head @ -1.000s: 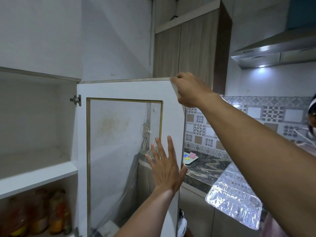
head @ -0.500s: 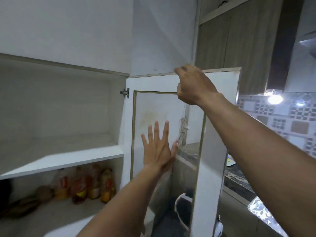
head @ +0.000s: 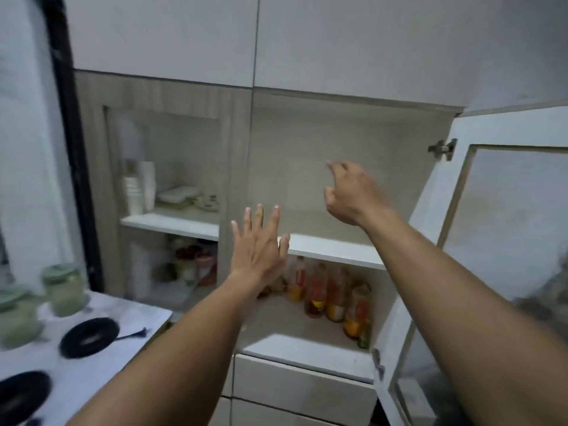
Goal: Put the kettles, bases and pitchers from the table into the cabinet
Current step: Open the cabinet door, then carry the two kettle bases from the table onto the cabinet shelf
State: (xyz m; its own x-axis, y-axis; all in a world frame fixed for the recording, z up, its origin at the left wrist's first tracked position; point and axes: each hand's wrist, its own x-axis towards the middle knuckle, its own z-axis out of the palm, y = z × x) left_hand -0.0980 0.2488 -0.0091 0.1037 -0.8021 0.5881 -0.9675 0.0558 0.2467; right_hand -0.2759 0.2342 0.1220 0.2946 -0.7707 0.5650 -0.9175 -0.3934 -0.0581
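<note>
The cabinet stands open before me, its bare upper shelf (head: 335, 250) white and unoccupied. Its glass-panelled door (head: 504, 229) is swung wide to the right. My left hand (head: 258, 247) is raised flat with fingers spread, in front of the shelf's left end. My right hand (head: 350, 195) hovers higher inside the opening, fingers loosely curled and holding nothing. On the white table (head: 101, 364) at lower left lie two black round kettle bases (head: 89, 336) (head: 21, 395), and two blurred green-lidded pitchers (head: 64, 287) (head: 17, 315) stand behind them.
Several oil bottles (head: 332, 299) stand on the lower shelf. A closed glass door on the left (head: 166, 192) shows containers and jars behind it. White drawers (head: 304, 385) sit under the opening. A dark vertical frame (head: 70, 149) runs up the left.
My view has swung left from the door to the cabinet interior and table. My right hand let go of the door's top edge; my left hand came off its glass.
</note>
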